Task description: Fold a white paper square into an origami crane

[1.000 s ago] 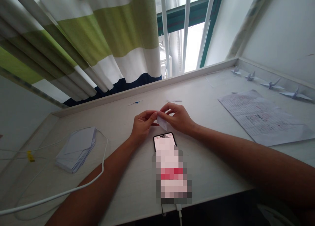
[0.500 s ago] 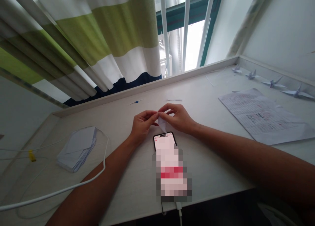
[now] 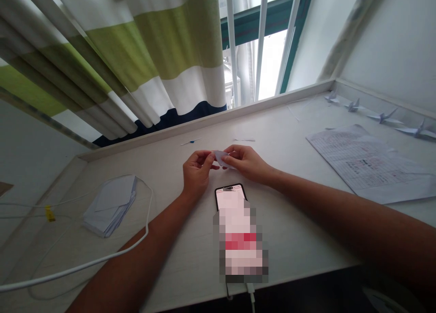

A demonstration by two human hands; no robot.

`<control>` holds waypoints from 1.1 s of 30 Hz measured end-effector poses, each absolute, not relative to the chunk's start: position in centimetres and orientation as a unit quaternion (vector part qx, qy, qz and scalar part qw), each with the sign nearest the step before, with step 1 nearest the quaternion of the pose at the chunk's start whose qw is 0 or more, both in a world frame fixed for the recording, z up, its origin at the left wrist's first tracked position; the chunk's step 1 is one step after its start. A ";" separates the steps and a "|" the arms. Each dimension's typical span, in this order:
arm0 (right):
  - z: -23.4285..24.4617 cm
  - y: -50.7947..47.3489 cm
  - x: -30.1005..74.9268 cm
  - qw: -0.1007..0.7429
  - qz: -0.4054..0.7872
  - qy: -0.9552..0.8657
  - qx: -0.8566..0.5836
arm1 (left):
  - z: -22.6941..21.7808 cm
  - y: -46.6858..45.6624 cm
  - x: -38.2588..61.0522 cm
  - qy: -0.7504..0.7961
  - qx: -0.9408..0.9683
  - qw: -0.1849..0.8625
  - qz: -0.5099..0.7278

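The folded paper (image 3: 220,157) was between my hands, just beyond the far end of the phone (image 3: 231,193), its left tip pinched in my left hand (image 3: 197,171) and its right part held by the thumb and fingers of my right hand (image 3: 250,165). I judged it light, thin and easily creased, best pinched along its edges. I saw no container; the paper stack (image 3: 116,195) lay loose on the desk's (image 3: 299,231) left.

Head cam looks fwd & down over desk (image 3: 299,231) from its near edge, v. wide, tilted so far edge climbs L to R. L hand (image 3: 197,171) & R hand (image 3: 251,165) approx. mid-frame, phone (image 3: 239,231) nearer cam, curtain (image 3: 170,40) & window (image 3: 272,63) up top.
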State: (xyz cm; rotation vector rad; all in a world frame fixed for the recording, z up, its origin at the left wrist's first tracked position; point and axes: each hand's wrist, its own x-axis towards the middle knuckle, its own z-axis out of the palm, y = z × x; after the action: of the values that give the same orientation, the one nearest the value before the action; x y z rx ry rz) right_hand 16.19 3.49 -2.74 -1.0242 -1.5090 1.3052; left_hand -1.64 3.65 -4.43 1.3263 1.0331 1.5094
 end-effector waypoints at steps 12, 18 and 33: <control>-3.1 4.0 16.6 0.482 0.514 -0.561 -0.434 | -4.3 3.1 -1.5 0.403 0.587 0.407 0.572; -2.5 4.1 17.2 0.489 0.510 -0.557 -0.436 | -4.4 3.2 -1.7 0.415 0.614 0.419 0.525; -2.1 3.6 17.8 0.476 0.434 -0.660 -0.386 | -4.7 3.4 -1.6 0.462 0.565 0.425 0.536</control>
State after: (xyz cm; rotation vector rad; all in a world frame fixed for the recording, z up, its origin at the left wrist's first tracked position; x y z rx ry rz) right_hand 17.83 3.58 -2.07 -0.9431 -1.6144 1.0612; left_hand -1.65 3.43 -4.67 1.4127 1.1555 1.3404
